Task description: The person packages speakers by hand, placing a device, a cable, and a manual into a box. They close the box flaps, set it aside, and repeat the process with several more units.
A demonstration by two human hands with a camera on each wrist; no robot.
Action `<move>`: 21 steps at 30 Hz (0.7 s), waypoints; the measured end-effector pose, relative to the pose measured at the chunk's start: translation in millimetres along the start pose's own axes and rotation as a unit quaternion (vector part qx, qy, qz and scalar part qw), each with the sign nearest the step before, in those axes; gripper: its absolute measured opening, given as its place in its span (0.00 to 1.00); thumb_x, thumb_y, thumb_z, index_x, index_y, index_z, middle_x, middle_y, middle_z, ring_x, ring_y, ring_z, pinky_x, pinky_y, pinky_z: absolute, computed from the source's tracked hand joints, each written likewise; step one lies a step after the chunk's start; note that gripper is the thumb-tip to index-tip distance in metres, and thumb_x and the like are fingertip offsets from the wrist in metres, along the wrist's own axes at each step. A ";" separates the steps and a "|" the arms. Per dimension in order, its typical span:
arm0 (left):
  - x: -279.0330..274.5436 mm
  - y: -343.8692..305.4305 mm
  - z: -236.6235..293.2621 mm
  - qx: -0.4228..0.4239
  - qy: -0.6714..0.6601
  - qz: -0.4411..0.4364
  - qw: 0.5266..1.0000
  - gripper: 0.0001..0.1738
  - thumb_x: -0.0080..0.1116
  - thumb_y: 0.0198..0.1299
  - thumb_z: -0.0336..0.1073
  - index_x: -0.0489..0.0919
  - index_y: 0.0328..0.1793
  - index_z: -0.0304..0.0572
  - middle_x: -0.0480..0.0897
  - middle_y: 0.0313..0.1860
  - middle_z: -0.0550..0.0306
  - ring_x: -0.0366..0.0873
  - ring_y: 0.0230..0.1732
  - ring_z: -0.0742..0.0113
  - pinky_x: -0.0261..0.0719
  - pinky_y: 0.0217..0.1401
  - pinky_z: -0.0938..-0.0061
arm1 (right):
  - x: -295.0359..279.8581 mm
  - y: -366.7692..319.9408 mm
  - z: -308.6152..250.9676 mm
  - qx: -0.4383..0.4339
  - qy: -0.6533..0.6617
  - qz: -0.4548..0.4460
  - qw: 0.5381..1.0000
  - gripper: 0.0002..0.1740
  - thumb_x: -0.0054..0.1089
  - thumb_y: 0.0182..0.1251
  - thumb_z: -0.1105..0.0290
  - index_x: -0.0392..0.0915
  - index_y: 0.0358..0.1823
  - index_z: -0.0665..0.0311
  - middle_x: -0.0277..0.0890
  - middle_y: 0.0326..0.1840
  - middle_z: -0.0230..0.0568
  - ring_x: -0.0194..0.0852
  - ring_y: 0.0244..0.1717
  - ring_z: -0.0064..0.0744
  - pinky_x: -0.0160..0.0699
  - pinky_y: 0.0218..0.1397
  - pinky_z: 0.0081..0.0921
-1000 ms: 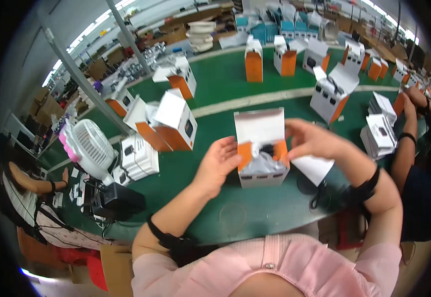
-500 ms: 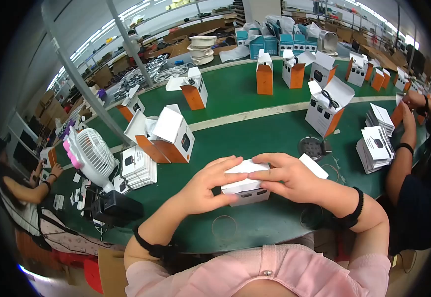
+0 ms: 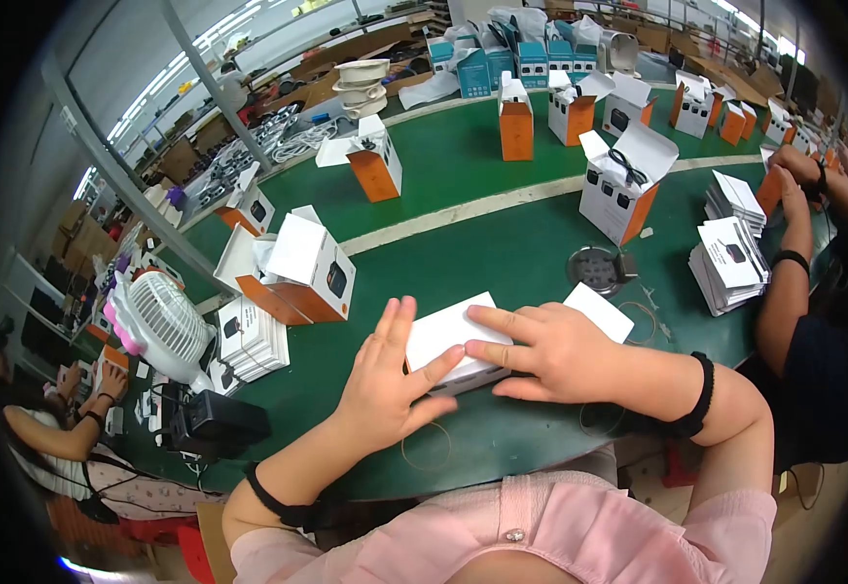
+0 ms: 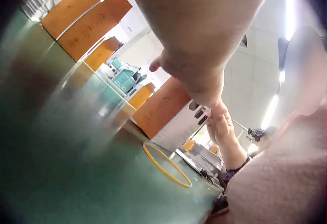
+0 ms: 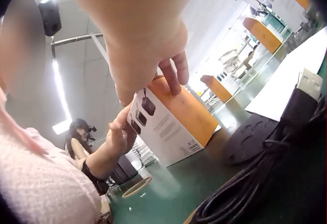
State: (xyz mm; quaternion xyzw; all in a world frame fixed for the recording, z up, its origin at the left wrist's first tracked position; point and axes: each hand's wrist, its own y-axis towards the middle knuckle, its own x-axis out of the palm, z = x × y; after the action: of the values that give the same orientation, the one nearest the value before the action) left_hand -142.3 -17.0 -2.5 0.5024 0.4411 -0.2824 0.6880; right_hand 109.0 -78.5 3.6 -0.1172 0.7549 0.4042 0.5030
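Note:
A white and orange carton point(image 3: 443, 326) stands upright on the green table with its white lid down. My left hand point(image 3: 375, 384) lies along its left side, fingers straight and thumb across the lid. From the right, my right hand point(image 3: 565, 355) presses straight fingers onto the lid. In the right wrist view, the carton's printed white face point(image 5: 166, 134) and orange side point(image 5: 189, 114) show, with right fingertips over the orange side's top edge. The left wrist view shows the opposite orange side point(image 4: 161, 106). The carton's contents are hidden.
A white card point(image 3: 599, 311) lies right of the carton, near a round black table fitting point(image 3: 594, 271). A coiled black cable point(image 5: 250, 178) is close to my right wrist. Open cartons point(image 3: 322, 268), booklet stacks point(image 3: 252, 341) and a fan point(image 3: 166, 311) stand around. Rubber bands point(image 3: 427, 448) lie in front.
One second ago the carton's flap stood up, showing packed contents, with my hands beside it. The lid then came down under both hands. Now my left fingers have straightened along the side.

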 end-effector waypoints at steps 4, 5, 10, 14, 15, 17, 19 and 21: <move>7.3 2.5 -1.9 -0.031 -0.012 0.027 0.999 0.34 0.71 0.45 0.42 0.76 0.63 0.61 0.64 0.65 0.35 0.69 0.58 0.39 0.72 0.55 0.58 | 4.3 4.5 4.8 -0.009 -0.039 -0.021 0.999 0.26 0.65 0.52 0.63 0.75 0.54 0.62 0.68 0.60 0.39 0.74 0.42 0.35 0.74 0.42 0.31; 4.8 3.1 -2.9 -0.037 -0.050 0.024 0.998 0.34 0.71 0.44 0.41 0.77 0.62 0.61 0.66 0.63 0.36 0.70 0.56 0.41 0.72 0.54 0.60 | 1.3 6.9 3.1 -0.014 0.000 -0.015 1.000 0.18 0.63 0.53 0.68 0.78 0.47 0.61 0.72 0.53 0.40 0.75 0.42 0.38 0.75 0.42 0.33; 17.6 15.8 -25.7 -0.151 -0.273 0.092 0.946 0.25 0.72 0.44 0.35 0.75 0.50 0.42 0.71 0.55 0.42 0.72 0.53 0.48 0.73 0.52 0.67 | -14.5 58.4 123.0 0.116 0.054 0.258 0.958 0.11 0.57 0.54 0.75 0.80 0.39 0.63 0.76 0.43 0.48 0.76 0.44 0.47 0.77 0.46 0.34; 24.4 71.7 -68.0 -0.157 -0.246 0.135 0.947 0.21 0.66 0.50 0.28 0.65 0.46 0.40 0.67 0.55 0.48 0.68 0.56 0.58 0.73 0.52 0.71 | -7.6 92.4 247.6 0.421 -0.098 0.272 0.860 0.20 0.54 0.54 0.75 0.73 0.51 0.68 0.65 0.63 0.52 0.72 0.56 0.54 0.72 0.58 0.40; 22.5 90.2 -78.2 -0.136 -0.201 0.153 0.958 0.21 0.65 0.51 0.30 0.67 0.47 0.39 0.68 0.54 0.47 0.69 0.56 0.55 0.71 0.54 0.69 | -5.8 96.0 270.8 0.459 -0.115 0.251 0.844 0.22 0.53 0.55 0.76 0.70 0.54 0.69 0.60 0.67 0.51 0.70 0.57 0.55 0.72 0.59 0.40; 26.8 129.7 -103.5 -0.105 -0.116 0.182 0.971 0.21 0.63 0.52 0.34 0.71 0.52 0.39 0.70 0.51 0.45 0.68 0.55 0.49 0.68 0.57 0.64 | -16.6 112.1 285.3 0.534 -0.085 0.222 0.811 0.25 0.51 0.57 0.79 0.63 0.58 0.71 0.48 0.74 0.51 0.68 0.61 0.56 0.73 0.60 0.40; 38.4 166.2 -128.8 -0.116 -0.060 0.167 0.977 0.26 0.59 0.56 0.39 0.73 0.63 0.49 0.70 0.54 0.40 0.68 0.57 0.44 0.67 0.60 0.60 | -7.5 114.7 320.6 0.556 -0.115 0.220 0.793 0.24 0.52 0.58 0.78 0.63 0.58 0.72 0.53 0.71 0.54 0.70 0.59 0.55 0.76 0.58 0.41; 59.1 202.4 -154.0 -0.131 0.008 0.180 0.975 0.26 0.58 0.58 0.40 0.74 0.65 0.62 0.68 0.57 0.32 0.67 0.59 0.40 0.67 0.61 0.59 | -7.4 115.7 343.5 0.573 -0.114 0.216 0.783 0.24 0.52 0.59 0.76 0.62 0.58 0.73 0.55 0.70 0.55 0.71 0.59 0.54 0.76 0.57 0.42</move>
State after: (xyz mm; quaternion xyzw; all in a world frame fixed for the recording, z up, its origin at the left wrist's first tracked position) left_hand 3.0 199.0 18.0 0.4809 0.3823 -0.0895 0.7840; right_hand 273.2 244.6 9.5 0.4056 0.7904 0.0063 0.4590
